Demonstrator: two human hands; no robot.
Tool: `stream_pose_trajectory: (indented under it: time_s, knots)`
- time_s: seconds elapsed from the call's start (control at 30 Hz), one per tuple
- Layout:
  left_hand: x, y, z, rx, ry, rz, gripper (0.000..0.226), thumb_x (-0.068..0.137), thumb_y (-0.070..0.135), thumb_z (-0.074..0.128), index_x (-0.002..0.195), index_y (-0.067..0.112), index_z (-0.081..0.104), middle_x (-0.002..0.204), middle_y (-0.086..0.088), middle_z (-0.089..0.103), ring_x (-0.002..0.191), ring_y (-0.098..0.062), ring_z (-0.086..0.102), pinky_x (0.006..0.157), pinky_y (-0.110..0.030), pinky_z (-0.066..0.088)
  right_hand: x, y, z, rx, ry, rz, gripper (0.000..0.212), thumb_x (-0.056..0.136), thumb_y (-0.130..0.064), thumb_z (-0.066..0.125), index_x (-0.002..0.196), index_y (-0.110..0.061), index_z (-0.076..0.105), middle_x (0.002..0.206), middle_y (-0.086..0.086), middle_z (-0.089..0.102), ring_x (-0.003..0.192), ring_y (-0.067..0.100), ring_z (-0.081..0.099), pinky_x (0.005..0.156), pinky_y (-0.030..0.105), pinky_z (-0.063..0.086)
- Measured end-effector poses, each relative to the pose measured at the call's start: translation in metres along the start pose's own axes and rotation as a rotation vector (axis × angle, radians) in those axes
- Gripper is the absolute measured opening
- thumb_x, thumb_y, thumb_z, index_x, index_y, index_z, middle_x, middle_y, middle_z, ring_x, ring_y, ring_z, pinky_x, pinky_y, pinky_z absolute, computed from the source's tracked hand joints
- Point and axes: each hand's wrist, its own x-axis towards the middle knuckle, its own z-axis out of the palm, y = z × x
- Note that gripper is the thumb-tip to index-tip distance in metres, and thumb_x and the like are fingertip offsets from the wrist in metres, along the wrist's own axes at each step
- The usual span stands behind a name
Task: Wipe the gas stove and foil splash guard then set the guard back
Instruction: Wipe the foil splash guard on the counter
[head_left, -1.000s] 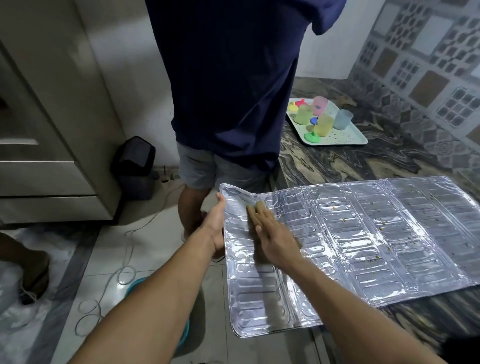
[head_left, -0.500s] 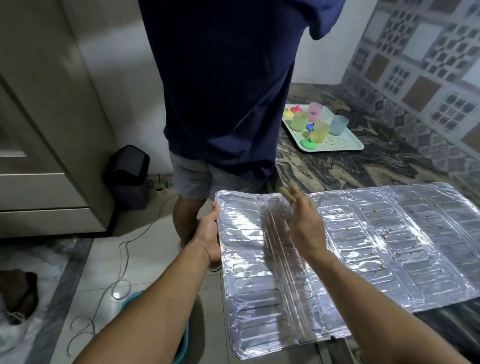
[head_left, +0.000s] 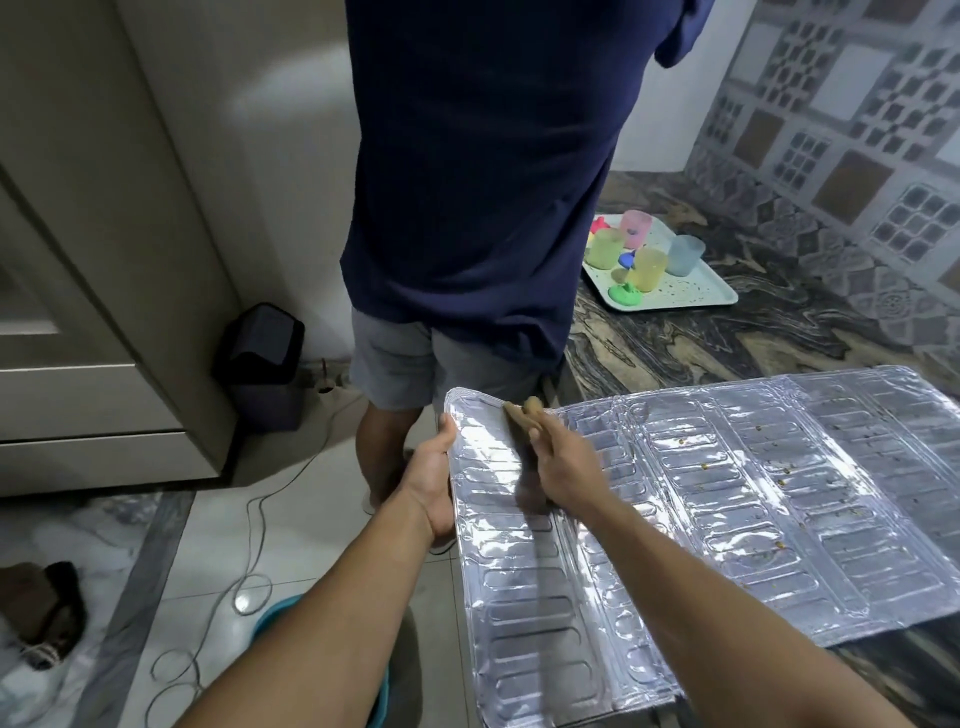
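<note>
The embossed silver foil splash guard (head_left: 727, 499) lies on the dark marbled surface (head_left: 727, 353). The left hand (head_left: 434, 478) grips its overhanging edge; the right hand (head_left: 563, 462) presses flat, fingers straight. Crumbs remain rightward; wiping looks unfinished, replacing remains.

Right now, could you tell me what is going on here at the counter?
A person is wiping a foil splash guard that lies flat on the marble counter, its left end overhanging the edge. The left hand grips that overhanging edge, while the right hand presses flat fingers on the foil near its far edge. Small specks show on the panels to the right. Another person stands just beyond, beside a tray of cups.
</note>
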Motion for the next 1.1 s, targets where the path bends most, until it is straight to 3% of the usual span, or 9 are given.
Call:
stream_pose_trajectory:
  time_s: [0.27, 0.33, 0.43, 0.6, 0.73, 0.87, 0.97, 1.03, 1.1]
  knots:
    - [0.001, 0.001, -0.003, -0.021, 0.011, 0.034, 0.067, 0.095, 0.06, 0.032, 0.107, 0.007, 0.071, 0.106, -0.022, 0.071, 0.097, -0.034, 0.068, 0.097, -0.049, 0.044, -0.012, -0.02, 0.03, 0.165, -0.045, -0.265, 0.046, 0.098, -0.026, 0.043, 0.144, -0.023, 0.047, 0.15, -0.011, 0.041, 0.137, 0.012, 0.042, 0.11, 0.019, 0.03]
    - [0.0, 0.0, -0.002, -0.035, 0.022, 0.05, 0.067, 0.096, 0.059, 0.031, 0.105, 0.007, 0.072, 0.102, -0.021, 0.071, 0.094, -0.032, 0.069, 0.096, -0.046, 0.045, -0.017, -0.021, 0.031, 0.163, -0.092, -0.325, 0.048, 0.097, -0.028, 0.042, 0.144, -0.02, 0.046, 0.154, -0.009, 0.035, 0.142, 0.006, 0.031, 0.116, 0.022, 0.024]
    - [0.0, 0.0, 0.0, -0.012, 0.052, 0.058, 0.073, 0.096, 0.06, 0.029, 0.096, 0.001, 0.073, 0.096, -0.021, 0.071, 0.086, -0.032, 0.07, 0.089, -0.043, 0.047, -0.035, -0.02, 0.029, 0.172, -0.112, -0.332, 0.045, 0.095, -0.025, 0.044, 0.138, -0.016, 0.055, 0.148, -0.002, 0.046, 0.14, 0.008, 0.036, 0.116, 0.022, 0.026]
    - [0.001, 0.001, 0.002, 0.0, 0.103, 0.055, 0.068, 0.095, 0.061, 0.034, 0.108, 0.0, 0.062, 0.103, -0.023, 0.064, 0.097, -0.034, 0.06, 0.1, -0.047, 0.042, -0.074, -0.021, 0.016, 0.239, -0.14, -0.281, 0.038, 0.095, -0.014, 0.05, 0.132, -0.015, 0.06, 0.128, -0.002, 0.062, 0.116, 0.0, 0.054, 0.099, 0.008, 0.037]
    - [0.004, -0.008, 0.001, 0.001, 0.123, 0.073, 0.069, 0.095, 0.06, 0.034, 0.124, 0.004, 0.059, 0.12, -0.026, 0.064, 0.112, -0.04, 0.059, 0.102, -0.053, 0.042, -0.092, -0.014, -0.006, 0.246, -0.217, -0.2, 0.026, 0.095, -0.025, 0.046, 0.106, -0.018, 0.068, 0.1, 0.001, 0.07, 0.092, 0.016, 0.064, 0.085, 0.032, 0.051]
    - [-0.002, -0.008, 0.005, 0.087, 0.133, 0.024, 0.062, 0.1, 0.054, 0.03, 0.109, 0.001, 0.062, 0.093, -0.021, 0.071, 0.092, -0.037, 0.062, 0.078, -0.047, 0.049, -0.092, -0.008, -0.054, 0.267, -0.28, -0.102, 0.018, 0.1, -0.012, 0.047, 0.093, -0.017, 0.063, 0.082, -0.009, 0.063, 0.076, 0.0, 0.058, 0.071, 0.018, 0.046]
    - [0.002, -0.006, 0.008, 0.364, 0.366, 0.092, 0.036, 0.097, 0.032, 0.055, 0.117, 0.004, 0.061, 0.097, -0.016, 0.068, 0.088, -0.034, 0.065, 0.069, -0.039, 0.053, -0.081, 0.015, -0.084, 0.21, 0.01, -0.007, 0.024, 0.101, -0.015, 0.047, 0.091, -0.03, 0.063, 0.091, 0.0, 0.07, 0.074, 0.016, 0.061, 0.066, 0.034, 0.051]
    - [0.007, -0.008, 0.01, 0.581, 0.611, 0.183, 0.043, 0.087, 0.017, 0.067, 0.126, 0.003, 0.058, 0.114, -0.014, 0.065, 0.102, -0.032, 0.064, 0.077, -0.036, 0.052, -0.078, 0.037, -0.093, -0.02, 0.165, 0.006, 0.023, 0.102, -0.022, 0.044, 0.112, -0.028, 0.063, 0.116, 0.003, 0.07, 0.088, 0.023, 0.065, 0.073, 0.04, 0.053]
    - [0.005, -0.015, 0.018, 0.838, 0.834, 0.271, 0.059, 0.08, 0.016, 0.071, 0.133, 0.003, 0.049, 0.131, -0.014, 0.056, 0.118, -0.033, 0.056, 0.095, -0.038, 0.047, -0.083, 0.058, -0.096, -0.221, 0.18, -0.034, 0.032, 0.102, -0.032, 0.038, 0.128, -0.023, 0.054, 0.134, 0.004, 0.058, 0.114, 0.027, 0.058, 0.088, 0.044, 0.05]
